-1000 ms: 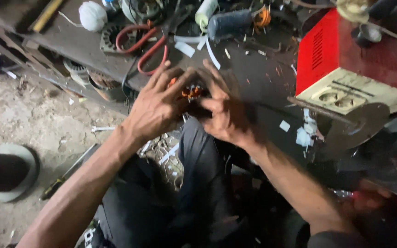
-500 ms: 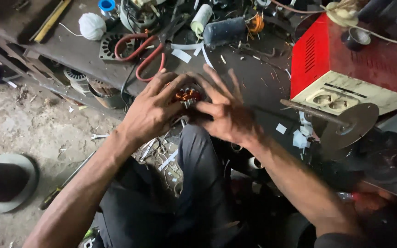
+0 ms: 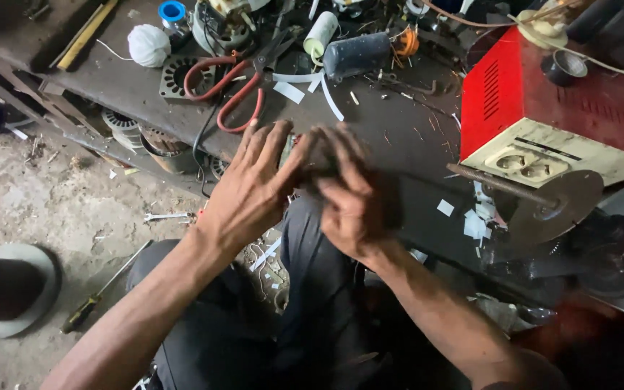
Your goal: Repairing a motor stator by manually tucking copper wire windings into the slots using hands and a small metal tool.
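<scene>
My left hand (image 3: 250, 191) and my right hand (image 3: 352, 198) meet over the front edge of a dark workbench (image 3: 399, 130), above my lap. Between them they hold a small dark motor part (image 3: 305, 162), which is blurred and mostly hidden by the fingers. The left hand's fingers lie stretched along its left side. From the right, the other hand's fingers curl over it. Red-handled scissors (image 3: 229, 94) lie on the bench just beyond the left hand.
On the bench are a ball of white string (image 3: 148, 45), a stator ring (image 3: 180, 72), a grey cylinder (image 3: 355, 54) and a red and cream box (image 3: 543, 108). A metal disc on a rod (image 3: 557, 206) juts out at the right. A screwdriver (image 3: 102, 289) and a wrench (image 3: 167, 215) lie on the dirt floor.
The hands have closed more tightly over the part, and its copper winding, seen earlier between the fingers, is now hidden. The view has shifted a little.
</scene>
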